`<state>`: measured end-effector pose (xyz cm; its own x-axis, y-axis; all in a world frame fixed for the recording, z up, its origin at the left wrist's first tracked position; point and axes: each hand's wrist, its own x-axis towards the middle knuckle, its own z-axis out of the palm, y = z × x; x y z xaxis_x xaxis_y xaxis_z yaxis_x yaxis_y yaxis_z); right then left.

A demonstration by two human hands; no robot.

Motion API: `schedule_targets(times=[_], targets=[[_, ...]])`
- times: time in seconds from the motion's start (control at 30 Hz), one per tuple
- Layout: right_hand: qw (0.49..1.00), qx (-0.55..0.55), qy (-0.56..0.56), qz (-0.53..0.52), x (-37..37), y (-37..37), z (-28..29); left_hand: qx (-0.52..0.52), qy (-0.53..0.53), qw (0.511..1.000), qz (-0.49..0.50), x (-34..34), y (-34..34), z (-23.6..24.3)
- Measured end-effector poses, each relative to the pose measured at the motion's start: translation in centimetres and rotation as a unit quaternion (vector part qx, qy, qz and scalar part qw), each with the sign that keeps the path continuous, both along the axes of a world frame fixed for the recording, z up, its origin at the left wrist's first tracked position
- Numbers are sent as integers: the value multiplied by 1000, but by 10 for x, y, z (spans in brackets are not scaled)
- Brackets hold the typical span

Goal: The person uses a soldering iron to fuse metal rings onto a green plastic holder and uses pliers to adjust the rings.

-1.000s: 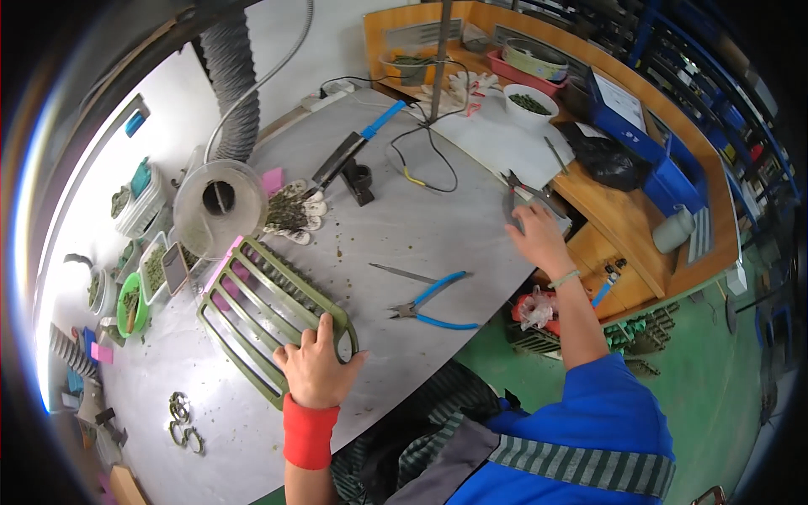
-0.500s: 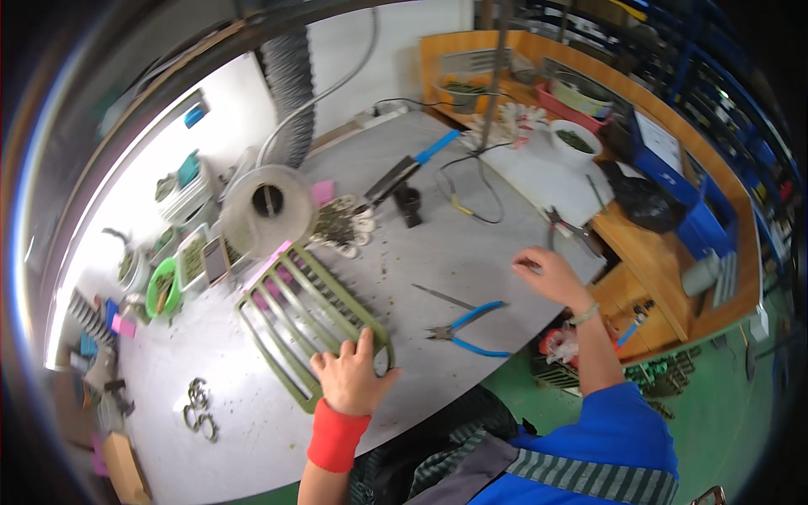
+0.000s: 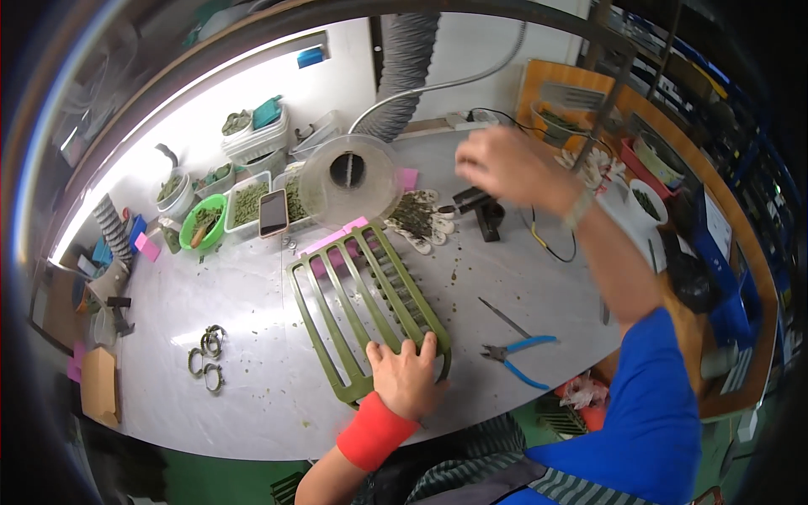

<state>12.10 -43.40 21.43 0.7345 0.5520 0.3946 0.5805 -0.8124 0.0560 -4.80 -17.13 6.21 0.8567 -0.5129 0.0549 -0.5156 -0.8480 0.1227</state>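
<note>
An olive-green slatted frame [image 3: 353, 295] lies on the grey table, its near end toward me. My left hand [image 3: 408, 379], with a red wristband, grips that near end, its fingers over the edge bar. My right hand [image 3: 513, 168] is raised over the far part of the table, blurred by motion, with its fingers bent. Below it shows a black holder [image 3: 488, 219] and a dark piece of a tool. The hand hides whatever lies behind it. Blue-handled cutting pliers [image 3: 518, 358] and a thin pointed metal tool [image 3: 505, 317] lie to the right of the frame.
Green rings [image 3: 208, 358] lie at the left. Along the back stand a green bowl [image 3: 217, 206], white trays of small green parts [image 3: 251, 202], a phone [image 3: 273, 212] and a clear round hood [image 3: 316, 181]. A white glove [image 3: 442, 231] lies under green scraps.
My right hand has moved up and left, from the table's right edge to over the black holder. My left hand stays on the frame's near end. The whole view has shifted.
</note>
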Motion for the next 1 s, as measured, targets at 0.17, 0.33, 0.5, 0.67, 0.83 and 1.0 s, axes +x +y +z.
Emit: schedule_targets(times=[0.17,0.33,0.5,0.67,0.83,1.0], targets=[[968,-235,79,-50,170,11,-44,-24,18,999,31,-2,3,3],[921,-369,121,-31,266,28,-141,-52,-4,998,43,1,3,4],[927,-322,189,21,316,34,-206,-55,19,998,33,2,4,9],[955,-236,131,-126,297,-8,-153,-46,23,998,42,7,2,10],[992,-71,101,-27,157,-40,-22,-44,30,998,38,6,1,11],[920,-63,350,166,-52,-23,-2,-41,36,998,17,10,5,16]])
